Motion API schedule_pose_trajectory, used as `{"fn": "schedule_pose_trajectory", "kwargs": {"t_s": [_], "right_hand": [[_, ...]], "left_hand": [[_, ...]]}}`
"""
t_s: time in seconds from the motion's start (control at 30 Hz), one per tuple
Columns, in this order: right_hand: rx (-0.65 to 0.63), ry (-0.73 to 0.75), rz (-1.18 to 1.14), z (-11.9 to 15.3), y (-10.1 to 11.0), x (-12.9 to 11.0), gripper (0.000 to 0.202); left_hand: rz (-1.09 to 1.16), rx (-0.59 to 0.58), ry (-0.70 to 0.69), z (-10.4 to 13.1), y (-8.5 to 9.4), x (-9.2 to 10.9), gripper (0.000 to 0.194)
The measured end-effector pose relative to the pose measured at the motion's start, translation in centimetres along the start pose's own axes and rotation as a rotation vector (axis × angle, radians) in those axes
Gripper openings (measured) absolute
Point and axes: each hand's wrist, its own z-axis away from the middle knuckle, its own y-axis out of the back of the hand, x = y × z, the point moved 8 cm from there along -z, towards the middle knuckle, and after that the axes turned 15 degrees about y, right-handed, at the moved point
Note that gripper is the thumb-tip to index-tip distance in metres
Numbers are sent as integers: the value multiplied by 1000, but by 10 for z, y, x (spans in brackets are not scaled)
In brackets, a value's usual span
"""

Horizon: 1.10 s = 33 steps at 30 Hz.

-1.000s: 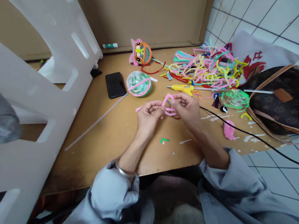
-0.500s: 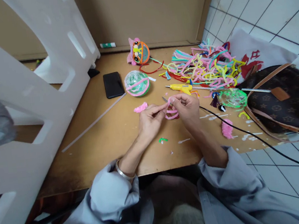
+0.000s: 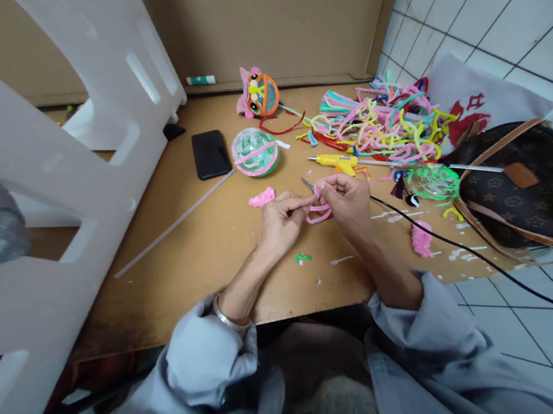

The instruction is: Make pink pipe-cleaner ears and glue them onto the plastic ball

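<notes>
My left hand (image 3: 281,222) and my right hand (image 3: 347,200) meet over the middle of the table, fingertips pinched together. Between them is a pink pipe cleaner (image 3: 320,218), its lower part hanging in a loop under the fingers. A pointed metal tip (image 3: 306,182) shows just beyond my fingertips; the rest of that tool is hidden by my hands. Left of my left hand lies a coiled pink pipe cleaner piece (image 3: 262,198). Past my right hand rests a yellow glue gun (image 3: 335,161). A clear ball with green and pink strips (image 3: 255,152) sits farther back.
Behind are a decorated ball with eyes (image 3: 263,94) and a heap of coloured pipe cleaners (image 3: 387,119). A black phone (image 3: 211,154) lies left. At right are a green-covered ball (image 3: 434,184), a brown handbag (image 3: 545,181) and a black cord (image 3: 463,248) crossing the table edge.
My fingers have shifted slightly around the pink pipe cleaner, and its hanging loop looks a little different. The whole view has moved very slightly; the other things stay put.
</notes>
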Motion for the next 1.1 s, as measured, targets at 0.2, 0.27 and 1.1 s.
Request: {"fn": "schedule_pose_trajectory", "kwargs": {"t_s": [0.2, 0.27, 1.1], "right_hand": [[-22, -12, -10, 0, -2, 3, 25], [-24, -10, -12, -1, -1, 1, 27], [49, -70, -86, -2, 3, 3, 18]], "left_hand": [[12, -12, 10, -1, -1, 0, 24], [37, 6, 23, -2, 1, 0, 24], [231, 0, 190, -4, -1, -16, 8]]}}
